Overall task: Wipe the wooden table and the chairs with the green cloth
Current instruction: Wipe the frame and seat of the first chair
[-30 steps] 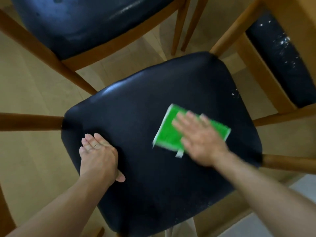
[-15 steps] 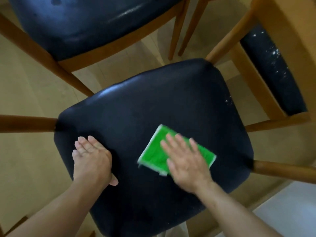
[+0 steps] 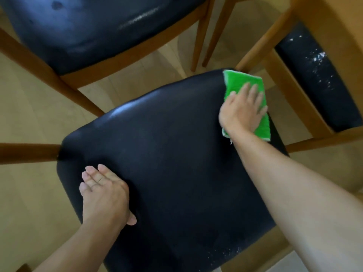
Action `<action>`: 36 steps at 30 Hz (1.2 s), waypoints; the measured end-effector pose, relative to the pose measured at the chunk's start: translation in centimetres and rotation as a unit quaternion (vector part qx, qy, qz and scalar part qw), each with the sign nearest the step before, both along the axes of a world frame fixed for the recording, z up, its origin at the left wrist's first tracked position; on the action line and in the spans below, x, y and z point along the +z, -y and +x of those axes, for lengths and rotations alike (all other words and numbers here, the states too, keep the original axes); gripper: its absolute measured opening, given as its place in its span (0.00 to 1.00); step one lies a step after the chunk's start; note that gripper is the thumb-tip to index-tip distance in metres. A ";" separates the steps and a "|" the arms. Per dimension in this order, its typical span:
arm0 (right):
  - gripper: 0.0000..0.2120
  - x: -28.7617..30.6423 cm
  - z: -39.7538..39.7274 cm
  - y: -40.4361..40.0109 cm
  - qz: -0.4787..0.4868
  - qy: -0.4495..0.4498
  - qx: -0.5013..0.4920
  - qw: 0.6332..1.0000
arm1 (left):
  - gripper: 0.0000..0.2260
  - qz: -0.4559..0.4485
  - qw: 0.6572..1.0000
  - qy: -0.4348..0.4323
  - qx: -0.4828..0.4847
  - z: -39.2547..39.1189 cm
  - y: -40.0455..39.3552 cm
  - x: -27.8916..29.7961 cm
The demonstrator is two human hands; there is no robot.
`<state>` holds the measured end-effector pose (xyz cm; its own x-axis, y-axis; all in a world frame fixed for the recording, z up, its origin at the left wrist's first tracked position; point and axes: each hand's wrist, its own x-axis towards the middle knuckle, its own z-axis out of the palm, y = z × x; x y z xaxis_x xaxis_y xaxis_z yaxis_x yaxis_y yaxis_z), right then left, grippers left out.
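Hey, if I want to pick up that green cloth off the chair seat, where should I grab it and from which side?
Probably the cloth's far end. It lies flat at the seat's far right corner, with that end reaching the seat's edge, and the right hand presses flat on its near half. Come from above and pinch the free far edge, thumb underneath where it meets the seat edge.

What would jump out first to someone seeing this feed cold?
The bright green cloth at the far right corner of the black chair seat, pressed flat under the right hand. Next, the left hand resting flat on the seat's near left edge, as if bracing. White specks show on the dark seat of the chair at the right, and a few near this seat's front edge.
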<state>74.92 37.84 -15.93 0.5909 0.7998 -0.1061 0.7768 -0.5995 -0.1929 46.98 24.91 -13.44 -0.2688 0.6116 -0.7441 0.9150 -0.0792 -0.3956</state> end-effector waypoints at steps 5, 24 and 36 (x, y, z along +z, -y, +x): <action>0.29 0.1 -2.7 4.2 -0.041 -0.032 0.363 0.930 | 0.67 -0.010 1.000 -0.008 0.000 0.2 -0.2 0.7; 0.29 0.0 -9.4 1.1 -0.042 -0.010 0.331 0.943 | 0.68 -0.007 1.000 -0.021 -0.017 0.0 -0.1 -0.2; 0.28 0.7 -1.5 7.9 -0.062 -0.020 0.445 0.893 | 0.68 -0.019 0.999 -0.023 -0.015 0.5 -0.4 0.7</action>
<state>73.42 29.90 -15.19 -0.2788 0.9316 -0.2334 0.9505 0.2328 -0.2060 47.47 25.28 -12.71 -0.2860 0.5909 -0.7543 0.8927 -0.1218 -0.4339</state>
